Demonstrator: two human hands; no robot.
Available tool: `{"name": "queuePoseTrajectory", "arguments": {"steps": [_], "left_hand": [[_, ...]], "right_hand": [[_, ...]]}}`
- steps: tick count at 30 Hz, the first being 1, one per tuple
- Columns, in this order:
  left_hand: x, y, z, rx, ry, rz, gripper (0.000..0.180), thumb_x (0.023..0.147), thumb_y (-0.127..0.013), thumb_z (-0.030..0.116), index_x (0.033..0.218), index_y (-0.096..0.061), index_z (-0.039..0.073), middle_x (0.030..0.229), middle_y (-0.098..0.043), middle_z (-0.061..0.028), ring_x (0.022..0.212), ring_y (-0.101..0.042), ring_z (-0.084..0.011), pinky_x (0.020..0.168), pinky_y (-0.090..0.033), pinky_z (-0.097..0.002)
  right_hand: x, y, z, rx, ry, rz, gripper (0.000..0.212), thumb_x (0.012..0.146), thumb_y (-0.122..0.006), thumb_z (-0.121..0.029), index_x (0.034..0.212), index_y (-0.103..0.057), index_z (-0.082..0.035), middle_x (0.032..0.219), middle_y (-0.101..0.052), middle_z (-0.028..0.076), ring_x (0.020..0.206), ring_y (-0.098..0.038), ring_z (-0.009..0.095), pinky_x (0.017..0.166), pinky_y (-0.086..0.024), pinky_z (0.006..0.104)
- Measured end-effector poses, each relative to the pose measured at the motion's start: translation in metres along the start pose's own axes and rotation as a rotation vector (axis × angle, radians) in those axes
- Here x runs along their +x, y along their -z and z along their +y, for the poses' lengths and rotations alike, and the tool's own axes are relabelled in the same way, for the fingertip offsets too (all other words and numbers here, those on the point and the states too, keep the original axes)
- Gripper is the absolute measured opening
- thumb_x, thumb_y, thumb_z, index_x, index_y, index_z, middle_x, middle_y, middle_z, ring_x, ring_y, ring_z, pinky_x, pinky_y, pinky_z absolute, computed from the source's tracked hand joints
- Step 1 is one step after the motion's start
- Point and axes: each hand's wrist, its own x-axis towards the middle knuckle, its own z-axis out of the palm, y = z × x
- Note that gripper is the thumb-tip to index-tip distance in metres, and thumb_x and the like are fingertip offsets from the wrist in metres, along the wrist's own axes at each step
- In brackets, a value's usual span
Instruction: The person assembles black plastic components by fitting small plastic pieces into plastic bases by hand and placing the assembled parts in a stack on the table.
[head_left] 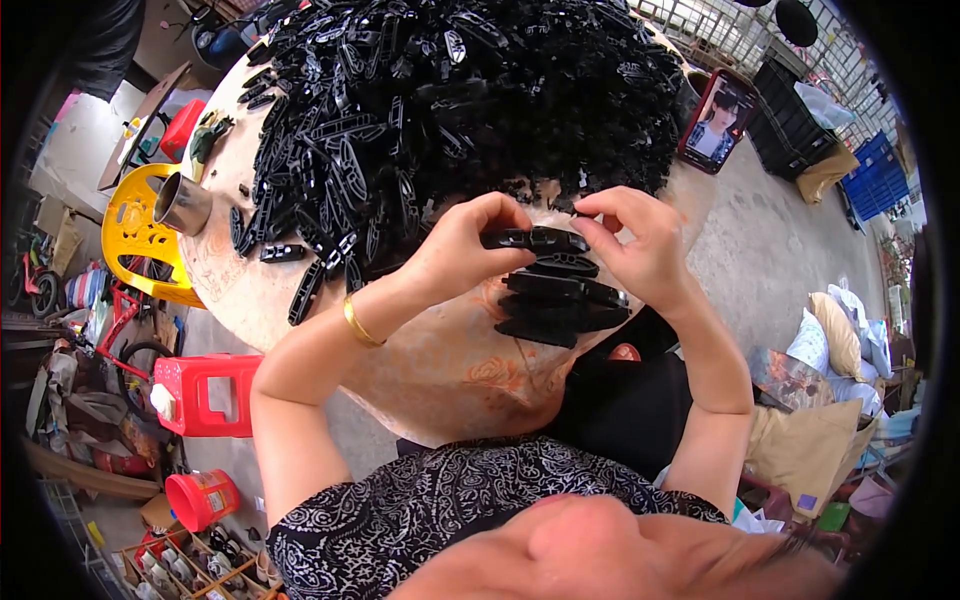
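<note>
My left hand [470, 245] grips one end of a long black plastic part [545, 240] between thumb and fingers, holding it level above the near side of the round table. At the part's other end, my right hand [640, 245] has thumb and forefinger bent close together around a tiny dark bit, too small to name. Just below the held part, several similar black parts [565, 290] lie side by side near the table edge. Beyond my hands spreads a large heap of glossy black plastic parts [350, 150], with smaller dark pieces toward its right side.
A phone [718, 120] stands at the table's right edge, and a metal cup [183, 204] sits at its left edge. The round table [440, 380] has a patterned cover. Left of it are a yellow chair [135, 235], a red stool [205, 395] and a red bucket [203, 498].
</note>
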Motion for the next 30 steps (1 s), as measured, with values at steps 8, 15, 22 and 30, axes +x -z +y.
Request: {"name": "queuePoseTrajectory", "arguments": {"steps": [8, 15, 22, 30], "left_hand": [[-0.003, -0.002, 0.001, -0.082, 0.064, -0.040, 0.025, 0.076, -0.072, 0.004, 0.097, -0.058, 0.002, 0.083, -0.061, -0.0001, 0.077, -0.056, -0.0068, 0.070, -0.048, -0.0224], [-0.002, 0.008, -0.009, -0.660, 0.002, -0.037, 0.028, 0.084, -0.068, 0.005, 0.110, -0.057, 0.002, 0.094, -0.065, -0.0068, 0.083, -0.062, -0.0138, 0.078, -0.052, -0.0282], [-0.005, 0.009, 0.001, -0.910, 0.088, -0.253, 0.044, 0.098, -0.046, 0.022, 0.136, -0.040, 0.001, 0.104, -0.062, -0.0096, 0.089, -0.064, -0.0204, 0.089, -0.051, -0.0384], [-0.006, 0.008, -0.004, -0.890, 0.235, -0.311, 0.037, 0.100, -0.044, 0.020, 0.131, -0.045, 0.001, 0.095, -0.061, -0.0092, 0.073, -0.061, -0.0129, 0.061, -0.053, -0.0244]], "right_hand": [[0.003, -0.016, -0.009, 0.074, 0.260, 0.013, 0.014, 0.075, -0.070, 0.001, 0.089, -0.067, -0.001, 0.083, -0.067, 0.012, 0.071, -0.066, 0.022, 0.064, -0.052, 0.0287], [-0.008, -0.019, -0.012, 0.553, -0.241, -0.060, 0.012, 0.079, -0.068, 0.003, 0.091, -0.067, 0.000, 0.086, -0.068, 0.008, 0.074, -0.064, 0.013, 0.067, -0.052, 0.0242], [-0.001, -0.013, -0.010, 0.398, 0.053, 0.046, 0.014, 0.077, -0.069, 0.004, 0.089, -0.068, -0.002, 0.085, -0.068, 0.008, 0.076, -0.065, 0.017, 0.067, -0.052, 0.0268], [0.000, -0.015, -0.006, 0.035, 0.406, 0.031, 0.021, 0.071, -0.070, 0.004, 0.089, -0.068, -0.005, 0.090, -0.067, 0.007, 0.079, -0.061, 0.026, 0.068, -0.052, 0.0329]]}}
